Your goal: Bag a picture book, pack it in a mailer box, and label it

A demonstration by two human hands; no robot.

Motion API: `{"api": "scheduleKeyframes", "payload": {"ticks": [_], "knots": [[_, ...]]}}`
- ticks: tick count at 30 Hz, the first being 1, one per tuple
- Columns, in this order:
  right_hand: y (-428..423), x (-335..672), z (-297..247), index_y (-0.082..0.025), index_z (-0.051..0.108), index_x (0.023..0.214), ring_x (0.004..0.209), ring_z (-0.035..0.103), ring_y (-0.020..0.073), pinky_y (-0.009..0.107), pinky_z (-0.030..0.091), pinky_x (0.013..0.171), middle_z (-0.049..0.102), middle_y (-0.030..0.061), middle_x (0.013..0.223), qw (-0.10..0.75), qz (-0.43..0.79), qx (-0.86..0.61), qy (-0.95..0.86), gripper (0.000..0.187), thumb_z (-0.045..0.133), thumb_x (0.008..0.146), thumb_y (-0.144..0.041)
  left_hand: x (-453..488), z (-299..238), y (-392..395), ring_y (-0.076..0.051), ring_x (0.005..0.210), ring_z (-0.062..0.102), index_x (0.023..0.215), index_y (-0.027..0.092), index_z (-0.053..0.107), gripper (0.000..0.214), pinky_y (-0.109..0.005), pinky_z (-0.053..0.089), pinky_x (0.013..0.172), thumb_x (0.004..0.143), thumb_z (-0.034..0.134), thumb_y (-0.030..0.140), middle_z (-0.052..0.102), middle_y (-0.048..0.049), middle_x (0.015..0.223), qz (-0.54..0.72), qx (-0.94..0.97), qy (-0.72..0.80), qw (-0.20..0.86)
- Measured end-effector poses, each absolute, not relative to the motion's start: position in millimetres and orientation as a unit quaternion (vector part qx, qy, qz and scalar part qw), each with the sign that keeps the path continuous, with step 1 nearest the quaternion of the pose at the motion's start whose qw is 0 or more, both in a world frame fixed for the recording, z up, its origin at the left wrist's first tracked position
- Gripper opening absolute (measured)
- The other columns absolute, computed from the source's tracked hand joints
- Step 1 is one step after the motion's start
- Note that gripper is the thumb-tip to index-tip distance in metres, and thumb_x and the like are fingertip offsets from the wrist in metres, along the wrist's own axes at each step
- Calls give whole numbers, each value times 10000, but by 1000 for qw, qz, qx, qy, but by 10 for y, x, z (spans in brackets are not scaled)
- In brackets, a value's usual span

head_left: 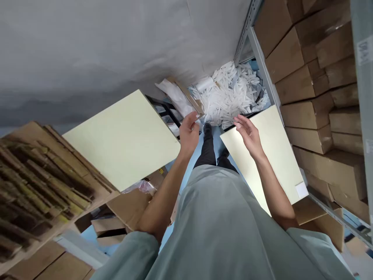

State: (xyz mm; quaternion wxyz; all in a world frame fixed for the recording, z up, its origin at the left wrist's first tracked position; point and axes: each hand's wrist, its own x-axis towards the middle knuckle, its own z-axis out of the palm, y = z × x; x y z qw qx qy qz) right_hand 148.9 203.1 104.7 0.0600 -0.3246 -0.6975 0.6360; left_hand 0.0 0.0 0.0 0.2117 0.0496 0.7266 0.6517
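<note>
My left hand (189,134) hovers near the right corner of a pale yellow tabletop (122,140). Its fingers are loosely bent, with a gap between thumb and forefinger, and nothing shows in them. Over the inner edge of a second pale tabletop (272,147) is my right hand (248,136), fingers stretched forward and thumb apart, holding nothing visible. Whether it touches that surface I cannot tell. A small white square piece (301,189) lies at this tabletop's near right corner.
White paper-like strips (230,93) are heaped on the floor ahead, beside a carton with white plastic (179,97). Stacked brown boxes (309,112) fill the metal rack (264,74) at right. Flattened cardboard (43,175) is piled at left. Open cartons (128,210) sit below.
</note>
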Motion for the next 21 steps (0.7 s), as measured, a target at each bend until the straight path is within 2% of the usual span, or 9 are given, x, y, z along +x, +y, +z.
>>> {"api": "scheduleKeyframes", "payload": {"ticks": [5, 10, 13, 16, 21], "knots": [[2484, 89, -247, -237, 766, 1344, 1351, 739, 303, 483, 561, 1223, 806, 132, 1374, 4, 604, -320, -730, 655, 784, 930, -746, -1286, -1196, 592, -348, 1508, 625, 1456, 198, 695, 558, -521, 443, 1332, 904, 774, 181, 702, -157, 1531, 526, 54, 811, 251], [2950, -996, -1677, -174, 783, 1262, 1199, 796, 284, 482, 592, 1161, 851, 119, 1192, -101, 507, -404, -755, 385, 744, 994, -449, -2153, -2313, 1056, -364, 1520, 589, 1460, 152, 685, 582, -508, 393, 1342, 884, 741, 85, 702, -175, 1499, 394, 85, 869, 289], [3149, -1408, -2418, -136, 767, 1319, 1245, 786, 292, 476, 581, 1172, 839, 142, 1244, -144, 450, -431, -768, 364, 680, 1020, -326, -2501, -2949, 1256, -392, 1482, 593, 1467, 39, 643, 583, -532, 369, 1318, 899, 769, 61, 677, -267, 1497, 343, 111, 878, 315], [3284, -1697, -3140, -158, 750, 1380, 1312, 762, 300, 479, 557, 1214, 824, 135, 1315, -160, 430, -413, -787, 396, 667, 1024, -311, -2774, -3624, 1458, -411, 1471, 594, 1477, -15, 596, 554, -538, 388, 1284, 953, 748, 81, 636, -324, 1521, 276, 139, 891, 333], [3471, -1988, -4339, -185, 701, 1479, 1341, 752, 321, 517, 552, 1238, 775, 139, 1446, -163, 431, -384, -801, 490, 660, 1005, -306, -3057, -4757, 1789, -390, 1461, 610, 1480, 38, 597, 523, -469, 447, 1243, 992, 724, 178, 648, -283, 1513, 178, 145, 904, 361]]}}
